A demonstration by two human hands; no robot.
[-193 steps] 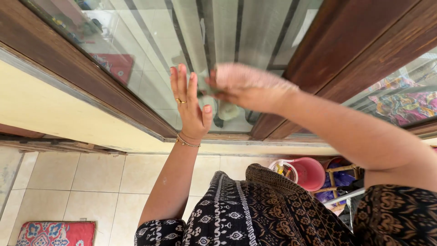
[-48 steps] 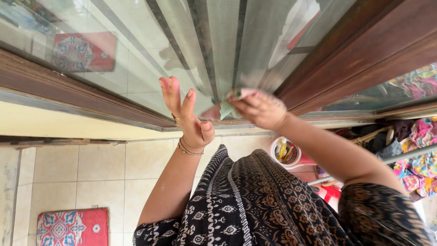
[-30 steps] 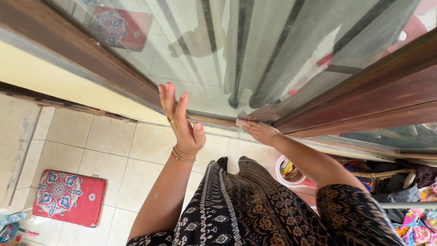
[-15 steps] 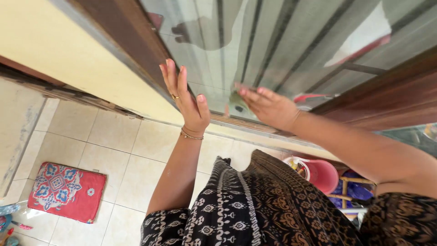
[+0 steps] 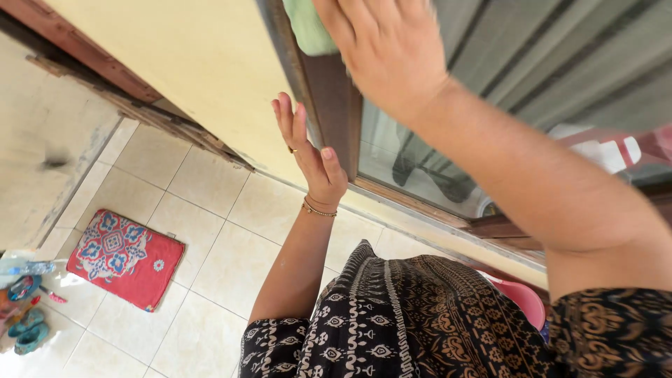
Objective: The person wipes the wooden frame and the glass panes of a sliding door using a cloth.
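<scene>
1. At the far left edge, small blue sandals [image 5: 26,329] and other bits lie on the pale tiled floor [image 5: 210,280], blurred and hard to make out.
2. Just right of them, a red mat [image 5: 126,257] with a blue and white flower pattern lies flat on the tiles, well apart from the person.
3. Above the mat, a cream wall [image 5: 203,63] runs slantwise, with a brown wooden strip [image 5: 140,105] along its foot.
4. Near the middle, the left hand [image 5: 311,154] is held up flat with fingers straight and together, gripping nothing; its palm lies against the dark wooden window frame [image 5: 336,105]. A ring sits on one finger and a gold bracelet [image 5: 318,208] circles the wrist.
5. At the top, right of the left hand, a pale green cloth [image 5: 308,28] is pressed to the frame beside the glass [image 5: 420,168]. Only its left part shows.
6. Over the cloth, the right hand [image 5: 388,49] lies spread and blurred, fingers bent onto the fabric and holding it to the surface.
7. Lower right, a pink bucket [image 5: 525,297] peeks out behind the patterned black dress [image 5: 406,322].
</scene>
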